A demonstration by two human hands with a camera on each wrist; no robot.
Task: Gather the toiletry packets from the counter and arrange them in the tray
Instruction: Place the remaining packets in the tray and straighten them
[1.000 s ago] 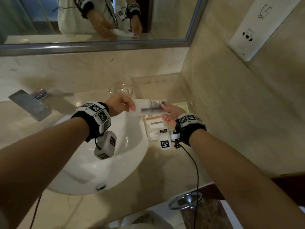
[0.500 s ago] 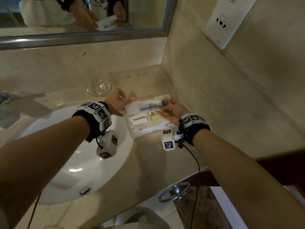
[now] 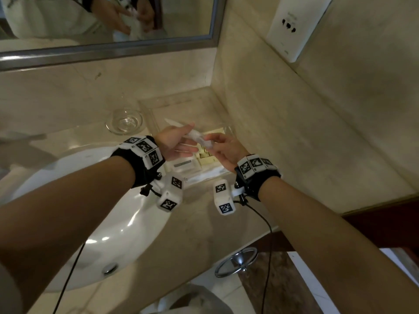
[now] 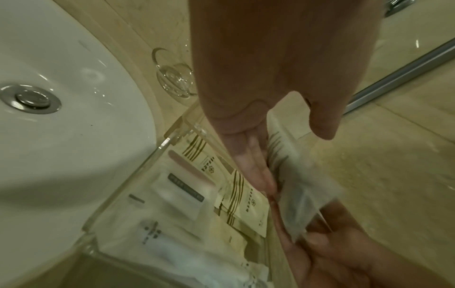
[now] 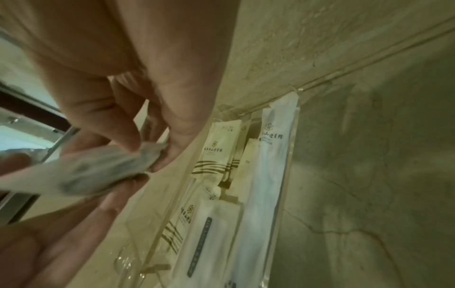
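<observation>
A long white packet [image 3: 196,137] hangs over the clear tray [image 3: 229,130] in the counter's corner, between both hands. My right hand [image 3: 210,144] pinches its crumpled end between thumb and fingers, plain in the right wrist view [image 5: 150,154]. My left hand [image 3: 184,141] lies alongside it with straight fingers [image 4: 256,171], thumb held apart. The packet [image 4: 300,194] [image 5: 93,171] is blurred. Several white and cream packets [image 3: 184,165] [image 4: 236,196] [image 5: 214,152] lie side by side inside the tray [image 4: 138,175].
A small glass dish [image 3: 124,121] stands left of the tray. The white sink basin [image 3: 90,211] fills the near left. Marble walls close the corner behind and to the right, with a socket plate [image 3: 292,26]. A chrome towel ring [image 3: 237,261] hangs below the counter edge.
The packet was held flat and stretched between both hands; now it is turned edge-on and bunched, lower over the tray. The left hand's grip has loosened and the hands are closer together.
</observation>
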